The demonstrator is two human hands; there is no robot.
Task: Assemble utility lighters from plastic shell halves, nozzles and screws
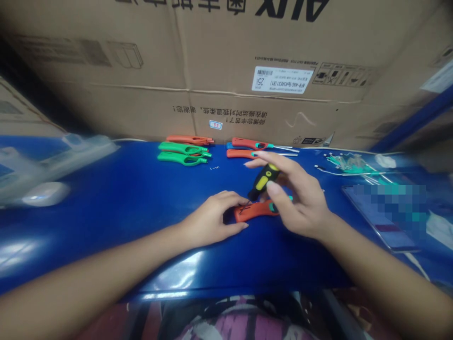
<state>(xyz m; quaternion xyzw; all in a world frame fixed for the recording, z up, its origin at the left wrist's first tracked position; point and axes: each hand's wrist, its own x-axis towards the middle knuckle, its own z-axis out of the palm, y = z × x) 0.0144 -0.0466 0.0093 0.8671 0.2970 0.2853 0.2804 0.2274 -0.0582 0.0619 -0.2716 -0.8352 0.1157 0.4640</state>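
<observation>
On the blue table lies an orange-red stick lighter [255,211] with a teal trigger part, directly in front of me. My left hand [210,218] closes round its left end between thumb and fingers. My right hand [305,200] grips a short screwdriver [262,182] with a black and yellow handle. The screwdriver tilts down to the left, its tip close to the left end of the lighter; whether it sits in a screw is too small to tell. My right fingers and thumb cover part of the lighter's right end.
Green lighter bodies [182,157] and orange ones [189,140] lie at the back. Several lighters with metal rods [244,142] are beside them. Wired teal parts [348,164] and a phone [380,219] lie right. A cardboard box [212,61] stands behind; a white object [46,193] is left.
</observation>
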